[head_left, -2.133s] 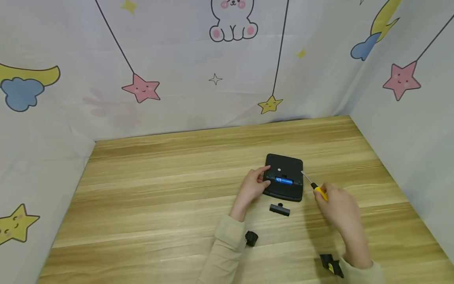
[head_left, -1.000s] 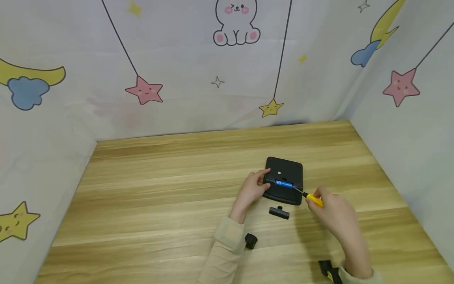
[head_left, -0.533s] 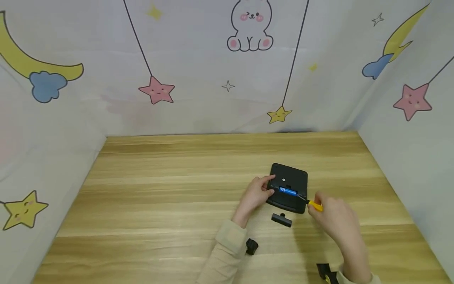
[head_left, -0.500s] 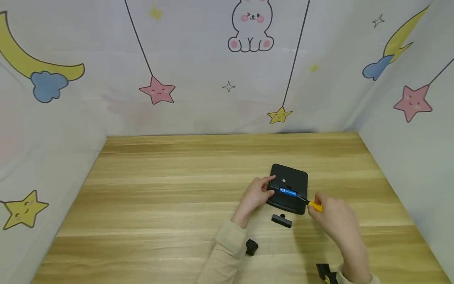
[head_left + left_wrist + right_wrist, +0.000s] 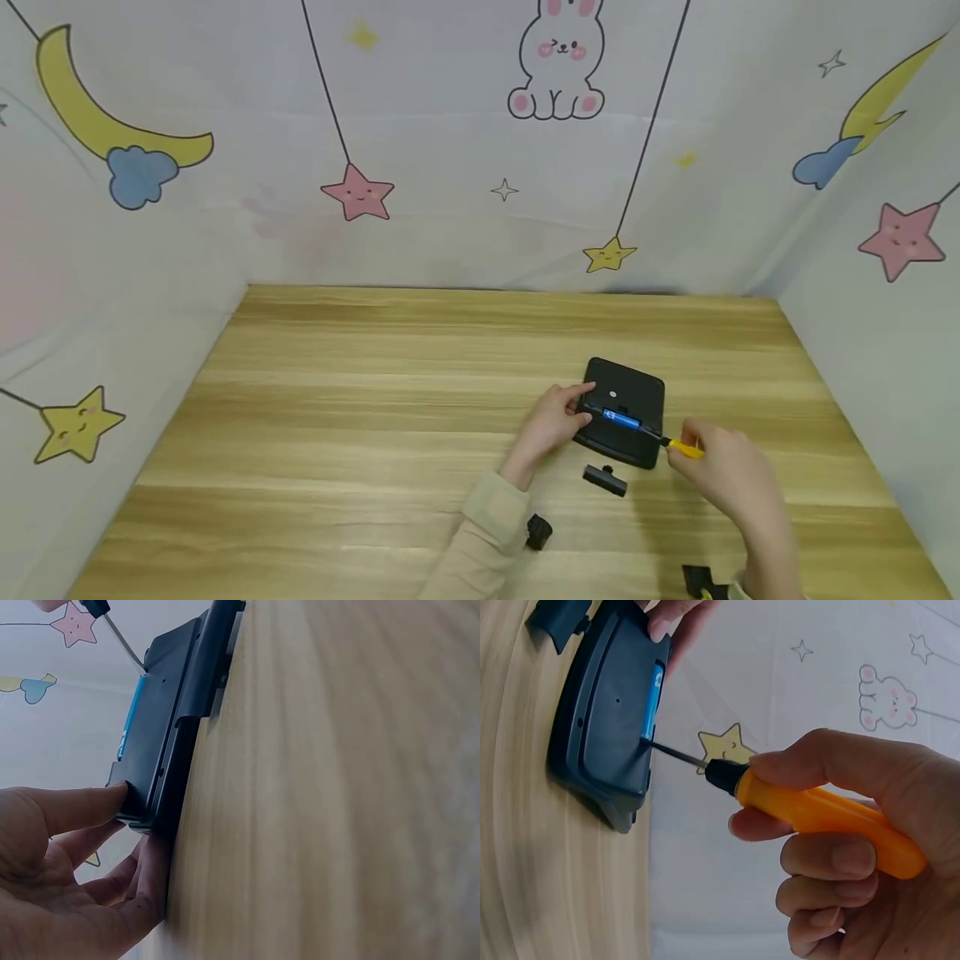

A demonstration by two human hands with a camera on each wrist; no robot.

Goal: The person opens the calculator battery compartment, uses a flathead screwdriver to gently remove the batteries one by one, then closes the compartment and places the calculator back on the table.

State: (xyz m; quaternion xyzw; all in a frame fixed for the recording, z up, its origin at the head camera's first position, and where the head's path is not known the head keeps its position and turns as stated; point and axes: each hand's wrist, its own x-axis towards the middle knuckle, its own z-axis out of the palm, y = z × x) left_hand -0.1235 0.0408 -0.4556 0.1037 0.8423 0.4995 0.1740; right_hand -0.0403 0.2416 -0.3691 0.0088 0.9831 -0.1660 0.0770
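Note:
A black calculator (image 5: 633, 387), back side up, lies on the wooden table. A blue battery (image 5: 622, 419) sits in its uncovered battery slot. My left hand (image 5: 551, 423) grips the calculator's left edge, thumb on the back and fingers around the side. In my right hand (image 5: 733, 471) is a screwdriver with a yellow handle (image 5: 825, 814), held between thumb and curled fingers. Its thin shaft (image 5: 679, 754) slants to the battery's right end, tip right at the slot. Just in front of the calculator lies its loose dark battery cover (image 5: 604, 481).
A small black object (image 5: 538, 532) lies beside the left sleeve (image 5: 487, 525). Near the right wrist is another black piece (image 5: 699, 577) with some yellow on it. White cloth walls (image 5: 450, 242) printed with stars and moons stand around the wooden table (image 5: 360, 400).
The screwdriver tip has moved from the calculator's right edge to the battery's right end, and stays there. My left hand keeps its grip. The head view has shifted, moving everything slightly down and right.

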